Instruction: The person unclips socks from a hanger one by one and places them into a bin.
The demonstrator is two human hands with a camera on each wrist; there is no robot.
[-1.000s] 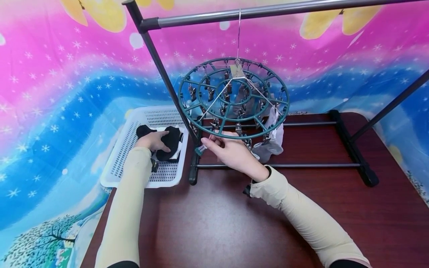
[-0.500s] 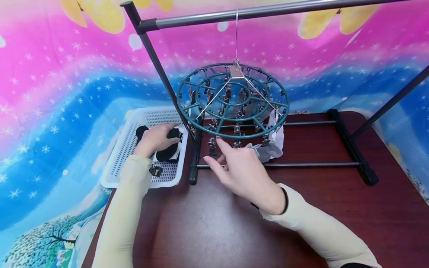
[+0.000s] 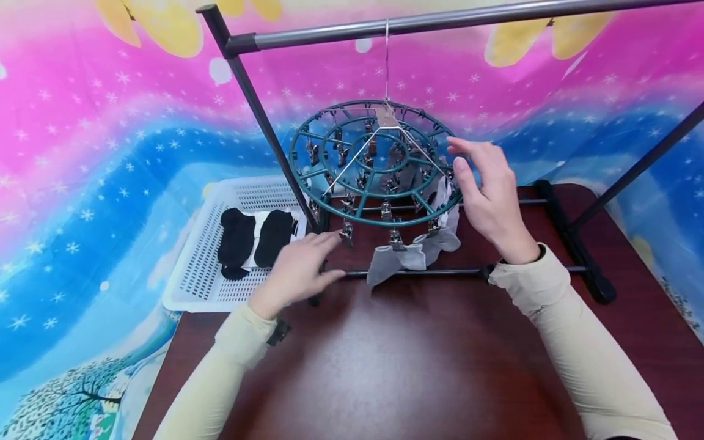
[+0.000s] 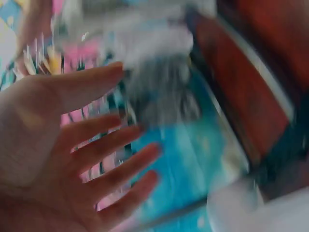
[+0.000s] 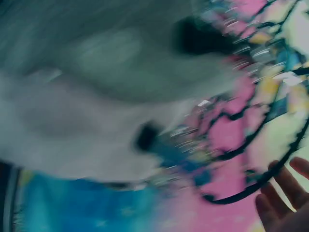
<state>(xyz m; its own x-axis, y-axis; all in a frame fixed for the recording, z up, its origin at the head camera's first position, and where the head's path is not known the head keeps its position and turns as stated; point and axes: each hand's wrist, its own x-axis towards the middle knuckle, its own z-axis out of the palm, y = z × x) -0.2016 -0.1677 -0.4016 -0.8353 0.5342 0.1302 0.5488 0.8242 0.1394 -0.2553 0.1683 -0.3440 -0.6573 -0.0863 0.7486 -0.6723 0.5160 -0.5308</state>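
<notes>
A green round clip hanger hangs level with many metal clips. Grey socks dangle from clips along its front and right side. My left hand is between the basket and the hanger's front, fingers stretched out toward a metal clip and holding nothing. In the left wrist view its fingers are spread, with blurred grey cloth beyond. My right hand is raised at the hanger's right rim, fingers loosely bent with nothing gripped. In the right wrist view, its fingers overlap the dark ring.
A white slotted basket at the left contains black socks with white cloth between them. A metal rack's top bar carries the hanger's hook, and its dark feet stand on the red-brown table. A colourful printed cloth covers the wall.
My left hand has left the basket and moved right toward the hanger's front. My right hand has let go of a front clip and moved up and right to the rim. The hanger has turned slightly.
</notes>
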